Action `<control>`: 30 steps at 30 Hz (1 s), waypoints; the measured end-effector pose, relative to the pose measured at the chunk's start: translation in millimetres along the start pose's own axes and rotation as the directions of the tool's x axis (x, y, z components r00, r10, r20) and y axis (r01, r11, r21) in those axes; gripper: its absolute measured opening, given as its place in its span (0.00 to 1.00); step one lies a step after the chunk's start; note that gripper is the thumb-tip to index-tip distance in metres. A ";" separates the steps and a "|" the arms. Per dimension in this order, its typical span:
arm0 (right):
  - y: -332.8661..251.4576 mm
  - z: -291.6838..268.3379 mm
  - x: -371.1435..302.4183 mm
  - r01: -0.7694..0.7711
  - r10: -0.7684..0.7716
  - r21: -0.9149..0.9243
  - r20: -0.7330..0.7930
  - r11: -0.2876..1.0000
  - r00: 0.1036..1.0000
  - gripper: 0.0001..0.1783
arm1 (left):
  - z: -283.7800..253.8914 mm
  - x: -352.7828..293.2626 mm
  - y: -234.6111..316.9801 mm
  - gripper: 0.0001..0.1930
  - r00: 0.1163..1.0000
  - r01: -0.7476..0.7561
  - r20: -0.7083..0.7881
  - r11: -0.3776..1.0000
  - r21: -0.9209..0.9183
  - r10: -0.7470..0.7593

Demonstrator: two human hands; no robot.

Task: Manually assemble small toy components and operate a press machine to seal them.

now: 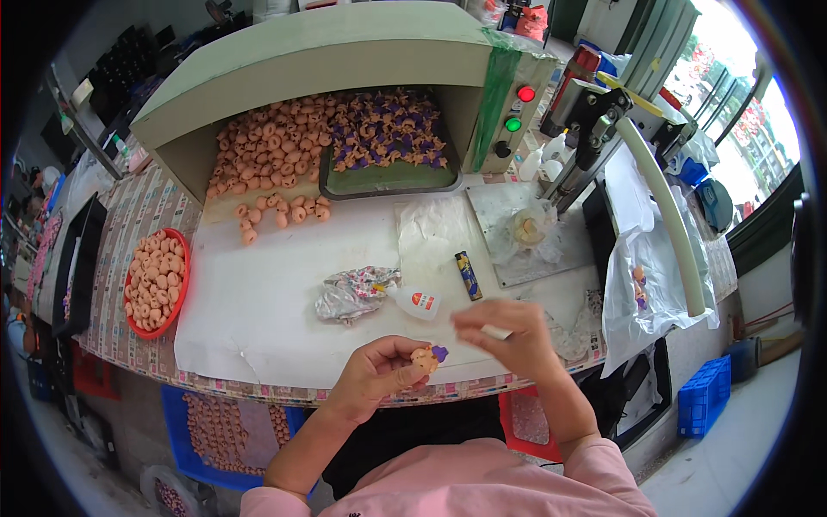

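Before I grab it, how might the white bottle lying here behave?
The white bottle looks like plastic, so it's probably light and squeezable. Lying on its side, it may roll if nudged. Its yellow tip overlaps the crumpled wrap, which might shift too.

Workshop, small-parts assembly. Beyond the fingers (403,376): hooded machine (319,43), red lamp (525,93), green lamp (513,125), bulk moulded parts (271,142). Beyond, rightward: press-like metal machine (591,142). Left: heaped red basket (184,267).
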State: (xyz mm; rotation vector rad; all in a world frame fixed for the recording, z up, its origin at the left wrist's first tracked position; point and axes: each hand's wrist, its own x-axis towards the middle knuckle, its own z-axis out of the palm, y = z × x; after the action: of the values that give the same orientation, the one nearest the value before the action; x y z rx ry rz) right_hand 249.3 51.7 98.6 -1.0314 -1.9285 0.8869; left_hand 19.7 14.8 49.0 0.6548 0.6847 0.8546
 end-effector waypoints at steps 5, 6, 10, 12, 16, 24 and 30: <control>-24.9 -105.3 45.7 0.091 -0.467 -0.474 -0.786 0.876 0.405 0.15 | -3.6 -8.4 0.3 0.15 0.998 -0.045 -0.045 0.996 -0.078 0.041; -36.1 -120.2 63.0 0.112 -0.579 -0.577 -0.750 0.809 0.319 0.16 | -2.4 -9.1 0.6 0.16 0.998 -0.041 -0.053 0.997 -0.066 0.038; -76.2 -188.8 124.4 0.201 -0.680 -0.658 -0.643 0.726 0.352 0.14 | 13.1 -4.6 -1.0 0.16 1.000 -0.002 -0.016 0.999 -0.051 0.001; -76.8 -203.0 149.7 0.178 -0.607 -0.603 -0.649 0.778 0.458 0.14 | 15.7 -5.2 -3.5 0.15 1.000 -0.017 0.000 0.996 -0.093 0.017; -51.4 -175.8 122.2 0.019 -0.572 -0.599 -0.753 0.800 0.327 0.13 | 8.9 -13.9 -2.3 0.15 0.998 -0.039 -0.048 0.992 -0.121 0.033; 97.6 -108.7 14.3 -0.382 0.003 -0.503 -0.602 0.775 0.798 0.16 | -3.4 -13.1 4.3 0.15 0.992 -0.085 -0.108 0.984 -0.155 0.068; 69.6 -86.7 6.4 -0.297 -0.051 -0.375 -0.690 0.878 0.722 0.11 | 20.4 -2.3 9.8 0.16 0.998 -0.053 -0.040 0.987 -0.149 0.047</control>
State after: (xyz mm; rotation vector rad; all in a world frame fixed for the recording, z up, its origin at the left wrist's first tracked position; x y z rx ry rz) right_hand 345.1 106.2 83.2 -1.5290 -1.4343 0.0258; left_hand 29.7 12.9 69.3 0.5240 0.6318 0.9569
